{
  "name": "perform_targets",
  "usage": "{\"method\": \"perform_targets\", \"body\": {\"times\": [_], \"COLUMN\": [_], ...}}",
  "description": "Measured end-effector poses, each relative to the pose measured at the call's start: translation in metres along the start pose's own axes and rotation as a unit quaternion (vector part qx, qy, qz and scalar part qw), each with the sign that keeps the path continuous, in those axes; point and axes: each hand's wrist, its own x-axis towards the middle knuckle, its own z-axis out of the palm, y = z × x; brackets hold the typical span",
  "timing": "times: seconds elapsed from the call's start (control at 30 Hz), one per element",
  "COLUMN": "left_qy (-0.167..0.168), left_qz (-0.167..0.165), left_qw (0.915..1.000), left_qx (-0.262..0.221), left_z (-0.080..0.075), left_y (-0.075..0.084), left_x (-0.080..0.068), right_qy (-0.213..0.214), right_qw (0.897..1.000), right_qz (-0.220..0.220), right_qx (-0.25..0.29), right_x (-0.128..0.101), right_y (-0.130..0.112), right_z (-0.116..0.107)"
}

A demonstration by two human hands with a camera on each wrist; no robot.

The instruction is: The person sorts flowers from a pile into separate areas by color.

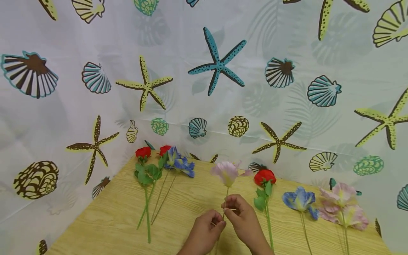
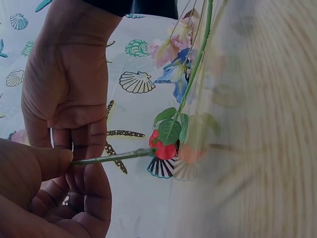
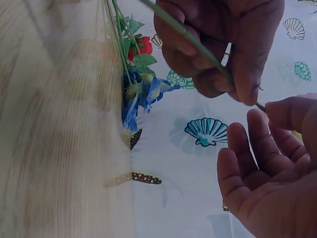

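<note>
Pinching pink flower (image 1: pixel 225 172) stem: left hand (image 1: pixel 208 226) low, right hand (image 1: pixel 241 215) above, over table (image 1: pixel 108 219).

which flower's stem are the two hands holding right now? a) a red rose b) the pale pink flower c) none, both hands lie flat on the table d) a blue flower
b: in the head view the left hand and right hand pinch the thin stem of the pale pink flower, while the red rose beside them lies untouched on the wooden table.
</note>
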Motion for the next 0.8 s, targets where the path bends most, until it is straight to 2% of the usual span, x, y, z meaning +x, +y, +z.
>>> {"method": "perform_targets", "body": {"times": [0.3,0.57,0.8], "left_qy": [-0.012,-0.028,-0.043], "left_qz": [-0.014,-0.028,-0.023], "left_qw": [0.9997,0.9992,0.9985], "left_qx": [-0.014,-0.006,-0.026], "left_z": [0.0018,0.0033,0.0051], "left_y": [-0.0007,0.0018,0.0004], "left_x": [-0.0005,-0.0039,-0.0042], "right_qy": [-0.002,0.022,0.017], "right_qw": [0.999,0.991,0.988], "right_qz": [0.014,0.056,0.069], "right_qx": [0.041,0.122,0.138], "right_x": [-0.0003,0.0003,-0.0007], "right_y": [-0.0022,-0.0047,-0.0063], "right_z": [-0.0036,-0.0085,-0.0094]}}
